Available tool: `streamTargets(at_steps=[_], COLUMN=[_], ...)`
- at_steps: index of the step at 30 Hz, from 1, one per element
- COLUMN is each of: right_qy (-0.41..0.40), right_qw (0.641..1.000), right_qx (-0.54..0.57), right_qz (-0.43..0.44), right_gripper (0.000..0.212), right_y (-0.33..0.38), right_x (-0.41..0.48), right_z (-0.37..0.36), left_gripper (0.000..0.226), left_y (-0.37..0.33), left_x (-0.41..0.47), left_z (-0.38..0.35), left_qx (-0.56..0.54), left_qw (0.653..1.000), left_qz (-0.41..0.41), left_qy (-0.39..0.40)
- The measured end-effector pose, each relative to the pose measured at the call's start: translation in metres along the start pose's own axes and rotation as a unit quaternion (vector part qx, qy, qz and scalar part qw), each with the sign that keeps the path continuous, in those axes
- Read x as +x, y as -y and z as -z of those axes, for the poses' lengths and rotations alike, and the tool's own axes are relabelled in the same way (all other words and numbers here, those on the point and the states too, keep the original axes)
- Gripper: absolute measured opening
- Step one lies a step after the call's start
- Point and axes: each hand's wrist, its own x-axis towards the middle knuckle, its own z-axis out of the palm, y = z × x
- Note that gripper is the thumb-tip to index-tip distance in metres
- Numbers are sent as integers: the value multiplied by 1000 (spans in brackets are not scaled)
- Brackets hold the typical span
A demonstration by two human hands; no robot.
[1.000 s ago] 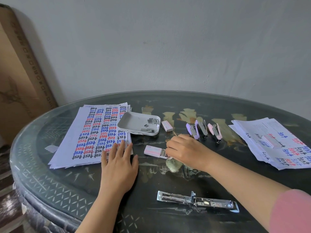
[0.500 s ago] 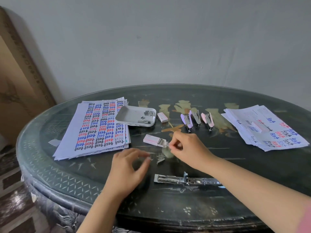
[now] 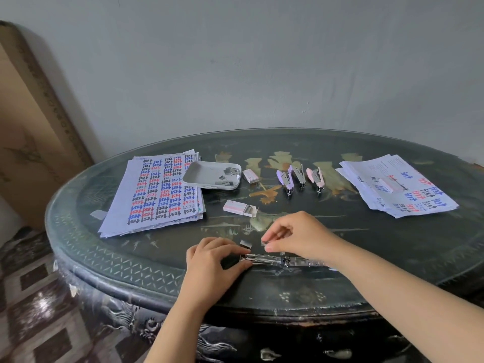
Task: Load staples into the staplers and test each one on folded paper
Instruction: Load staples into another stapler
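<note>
Since the frame half a second back, our left hand (image 3: 214,260) has come down from a loose hover and now grips the left end of the long silver metal stapler (image 3: 272,259). The stapler lies opened flat along the near edge of the round dark glass-topped table (image 3: 104,255), at six o'clock, and thumb and curled fingers pinch its tip to steady it. A loose grey block of staples (image 3: 246,244) lies between our hands, just behind the stapler. Our right hand (image 3: 296,237) has left the open pink-and-white cardboard staple box (image 3: 239,208), now at eleven o'clock from it. It hovers just above the stapler's middle, thumb and forefinger pinching what looks like a short silver strip of staples (image 3: 264,243), though this is too small and blurred for us to be sure. We judge that fetching is over and loading is in hand: the channel lies exposed and the strip must be seated in it before the stapler is closed and tried. Farther back, at ten o'clock, sits the stack of printed white paper sheets (image 3: 154,189), then the white rounded plastic tray (image 3: 199,176) holding more staples. At twelve come a small closed staple box (image 3: 250,176) and three small staplers, purple (image 3: 284,180), grey (image 3: 298,175) and pink (image 3: 317,179); whether they are loaded we cannot tell. At two o'clock lies a second stack of printed sheets (image 3: 398,184).
</note>
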Motion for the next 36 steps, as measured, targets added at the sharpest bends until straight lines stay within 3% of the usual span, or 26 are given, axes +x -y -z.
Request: streamTargets(at_steps=[5,9,17,24,36], right_qy=[15,-7,-62,-47,-69], right_qw=[996,985,992,993,982], right_qx=[-91,-166,-110,-111,-124], right_qz=[13,42,27,18,122], right_gripper=[12,4,2,5,20], right_y=[1,-8,-18,-21,-35], right_x=[-6,-14,-15,-12,-17], right_z=[-7,-19,-27,-27,-28], left_gripper=[40,25,20,28,21], left_y=[0,-1,-1,2,1], left_x=[0,0,-1,-1,-1], left_z=[0,2,2,1,1], left_qx=[-2,-4,-8,-9,-6], left_qw=[1000,1000,1000,1000,1000], left_qz=[-2,6,6,-1,2], left_qy=[8,17,18,11,11])
